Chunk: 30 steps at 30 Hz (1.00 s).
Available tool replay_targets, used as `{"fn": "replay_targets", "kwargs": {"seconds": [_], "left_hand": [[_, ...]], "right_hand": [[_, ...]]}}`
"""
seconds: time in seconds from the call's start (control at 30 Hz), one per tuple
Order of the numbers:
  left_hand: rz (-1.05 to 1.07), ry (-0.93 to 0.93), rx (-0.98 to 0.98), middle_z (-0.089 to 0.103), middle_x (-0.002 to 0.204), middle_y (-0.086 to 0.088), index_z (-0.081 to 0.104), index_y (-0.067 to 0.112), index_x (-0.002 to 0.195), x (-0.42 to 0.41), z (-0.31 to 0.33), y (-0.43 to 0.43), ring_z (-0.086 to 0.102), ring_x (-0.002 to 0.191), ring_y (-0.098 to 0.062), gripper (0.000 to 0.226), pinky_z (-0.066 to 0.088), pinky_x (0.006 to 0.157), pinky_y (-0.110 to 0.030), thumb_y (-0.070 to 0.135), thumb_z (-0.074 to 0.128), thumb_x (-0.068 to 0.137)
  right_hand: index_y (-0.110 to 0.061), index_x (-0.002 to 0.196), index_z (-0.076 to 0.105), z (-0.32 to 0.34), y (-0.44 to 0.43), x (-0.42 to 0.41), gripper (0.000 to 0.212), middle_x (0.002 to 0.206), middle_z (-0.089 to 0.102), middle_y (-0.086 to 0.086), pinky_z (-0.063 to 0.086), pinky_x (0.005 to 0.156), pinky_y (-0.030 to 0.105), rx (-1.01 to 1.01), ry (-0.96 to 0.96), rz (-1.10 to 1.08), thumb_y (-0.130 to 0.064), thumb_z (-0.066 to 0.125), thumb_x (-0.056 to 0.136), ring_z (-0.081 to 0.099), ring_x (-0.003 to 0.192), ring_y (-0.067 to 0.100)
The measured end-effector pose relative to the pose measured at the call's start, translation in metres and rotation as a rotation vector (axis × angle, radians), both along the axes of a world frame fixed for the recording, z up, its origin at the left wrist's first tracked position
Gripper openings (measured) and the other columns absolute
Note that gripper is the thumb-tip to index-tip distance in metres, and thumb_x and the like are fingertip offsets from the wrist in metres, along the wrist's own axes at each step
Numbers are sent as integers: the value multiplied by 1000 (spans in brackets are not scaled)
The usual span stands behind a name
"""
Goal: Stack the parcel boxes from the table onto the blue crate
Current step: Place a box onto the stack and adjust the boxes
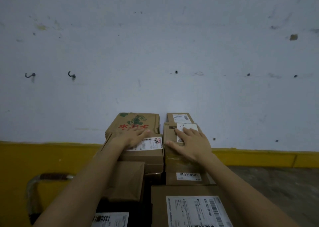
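Note:
Several brown cardboard parcel boxes are stacked against the wall. My left hand (133,138) lies flat, fingers spread, on a box with a white shipping label (150,155), just in front of a box printed with red characters and a green figure (136,122). My right hand (190,145) rests flat on the top of a taped box (170,133) with a white label, right of the first. Lower and nearer stand a plain box (128,180), a large labelled box (183,207) and a barcode box (188,177). The blue crate is hidden.
A pale wall with hooks (71,75) and a yellow lower band (259,157) stands directly behind the stack. A metal handle with a brown grip (51,176) is at lower left. Grey floor (284,183) shows at right.

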<state>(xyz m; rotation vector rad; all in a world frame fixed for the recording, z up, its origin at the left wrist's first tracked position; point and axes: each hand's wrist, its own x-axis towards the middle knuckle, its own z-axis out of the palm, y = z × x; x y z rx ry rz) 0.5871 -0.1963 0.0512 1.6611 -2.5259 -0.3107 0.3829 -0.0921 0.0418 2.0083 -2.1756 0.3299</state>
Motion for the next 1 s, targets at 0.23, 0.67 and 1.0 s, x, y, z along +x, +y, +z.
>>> {"fn": "replay_targets", "kwargs": {"seconds": [0.23,0.67,1.0], "left_hand": [[-1,-18,33,17,159,-2,21,36,148,-6,-9,-23,17,145,-26,73,8,117,-51,73,9,86],[35,-4,-6,12,160,2,18,40,148,-3,-24,-28,6,147,-25,76,-4,113,-62,77,6,82],[-176,24,-138,11,159,3,20,36,148,2,-2,36,8,148,-20,70,5,118,-53,70,10,87]], "right_hand": [[-35,148,23,6,0,1,89,156,24,-2,11,118,42,43,8,4,-83,9,74,20,143,19],[-36,148,23,8,0,3,83,156,23,2,12,116,42,80,-12,-8,-81,17,79,20,143,22],[-30,143,34,6,13,7,93,141,42,7,0,116,48,-96,59,-64,-85,3,74,29,137,25]]}}
